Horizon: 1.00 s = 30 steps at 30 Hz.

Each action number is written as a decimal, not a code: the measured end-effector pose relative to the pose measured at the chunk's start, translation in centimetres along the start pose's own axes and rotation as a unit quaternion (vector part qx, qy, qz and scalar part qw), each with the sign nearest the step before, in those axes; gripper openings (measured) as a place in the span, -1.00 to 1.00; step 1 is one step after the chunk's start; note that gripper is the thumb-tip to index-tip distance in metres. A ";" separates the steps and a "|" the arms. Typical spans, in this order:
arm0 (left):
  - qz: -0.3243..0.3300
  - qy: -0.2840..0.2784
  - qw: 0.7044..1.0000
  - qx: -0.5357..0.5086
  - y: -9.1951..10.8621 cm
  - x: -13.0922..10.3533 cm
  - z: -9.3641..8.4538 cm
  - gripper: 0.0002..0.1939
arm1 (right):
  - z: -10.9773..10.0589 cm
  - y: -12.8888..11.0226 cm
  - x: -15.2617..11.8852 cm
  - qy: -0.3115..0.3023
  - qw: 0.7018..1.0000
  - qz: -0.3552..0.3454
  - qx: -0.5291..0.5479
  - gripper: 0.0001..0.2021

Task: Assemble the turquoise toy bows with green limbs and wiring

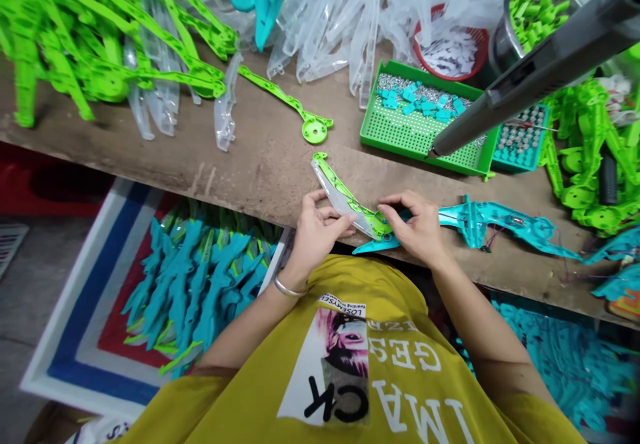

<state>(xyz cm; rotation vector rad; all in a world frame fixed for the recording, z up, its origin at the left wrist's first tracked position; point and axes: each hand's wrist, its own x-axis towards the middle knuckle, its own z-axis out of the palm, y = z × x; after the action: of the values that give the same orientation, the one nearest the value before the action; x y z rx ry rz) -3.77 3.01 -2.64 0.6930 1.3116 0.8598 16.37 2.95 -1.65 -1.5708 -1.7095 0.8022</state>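
My left hand (320,226) pinches a curved clear plastic piece (337,197) that lies along a bright green arm part (345,191). At the green part's lower right end, the thumb and fingers of my right hand (417,224) are bent close together over it; whether they hold a smaller item is hidden. Beneath my right hand lies a long turquoise plastic body (480,221), with thin wires showing, at the table's front edge. A separate green arm with a round end (315,129) rests farther back on the brown table (250,164).
Green parts (110,64) and clear pieces (325,24) are heaped behind. A green basket (425,131) holds screws and turquoise bits. A grey electric screwdriver (530,64) hangs over it at the right. Finished-looking turquoise pieces (200,284) fill a tray below left.
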 end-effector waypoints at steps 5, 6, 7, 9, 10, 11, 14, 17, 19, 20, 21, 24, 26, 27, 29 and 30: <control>0.028 0.017 0.999 0.013 -0.2 -0.2 0.0 0.20 | -0.5 -0.5 0.0 -0.085 0.996 0.005 -0.031 -0.82; 0.032 0.012 0.999 0.009 -0.3 -0.2 0.0 0.26 | -0.6 -0.6 0.0 -0.105 0.993 0.008 -0.046 -0.79; 0.035 0.004 0.999 0.004 -0.3 -0.2 0.0 0.30 | -0.6 -0.7 0.1 -0.121 0.991 0.010 -0.060 -0.77; 0.038 -0.010 0.999 -0.002 -0.4 -0.3 0.0 0.29 | -0.7 -0.7 0.2 -0.142 0.987 0.017 -0.079 -0.75; 0.038 -0.013 0.999 -0.002 -0.4 -0.3 0.0 0.26 | -0.7 -0.7 0.3 -0.148 0.985 0.020 -0.081 -0.75; 0.037 -0.015 0.999 0.000 -0.3 -0.4 0.0 0.23 | -0.7 -0.7 0.4 -0.154 0.985 0.023 -0.080 -0.75; 0.039 -0.012 0.999 0.008 -0.3 -0.3 0.1 0.23 | -0.7 -0.7 0.6 -0.165 0.983 0.028 -0.074 -0.74; 0.037 -0.013 0.999 0.009 -0.2 -0.3 0.3 0.29 | -0.8 -0.6 0.7 -0.167 0.983 0.029 -0.069 -0.73; 0.037 -0.013 0.999 0.007 -0.1 -0.3 0.3 0.30 | -0.8 -0.6 0.7 -0.165 0.984 0.027 -0.060 -0.73; 0.039 -0.012 0.999 0.007 -0.1 -0.3 0.3 0.30 | -0.9 -0.5 0.7 -0.163 0.985 0.025 -0.054 -0.73; 0.041 -0.011 0.999 0.009 -0.1 -0.3 0.3 0.30 | -0.9 -0.5 0.7 -0.163 0.985 0.024 -0.049 -0.73; 0.047 -0.010 0.999 0.020 -0.1 -0.3 0.4 0.29 | -0.9 -0.4 0.8 -0.166 0.985 0.022 -0.050 -0.74; 0.050 -0.011 0.998 0.026 -0.2 -0.3 0.4 0.28 | -0.8 -0.5 0.7 -0.168 0.983 0.024 -0.065 -0.75; 0.052 -0.012 0.998 0.029 -0.3 -0.3 0.3 0.28 | -0.8 -0.5 0.7 -0.169 0.983 0.026 -0.073 -0.75; 0.058 -0.012 0.998 0.039 -0.4 -0.2 0.2 0.26 | -0.8 -0.6 0.7 -0.171 0.982 0.028 -0.081 -0.75; 0.061 -0.012 0.997 0.047 -0.5 -0.2 0.1 0.26 | -0.8 -0.6 0.7 -0.172 0.981 0.028 -0.082 -0.75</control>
<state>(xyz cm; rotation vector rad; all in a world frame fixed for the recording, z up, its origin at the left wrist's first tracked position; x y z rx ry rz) -3.59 2.60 -2.95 0.8626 1.3048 0.8878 16.65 3.64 -0.65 -1.6697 -2.0277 1.0312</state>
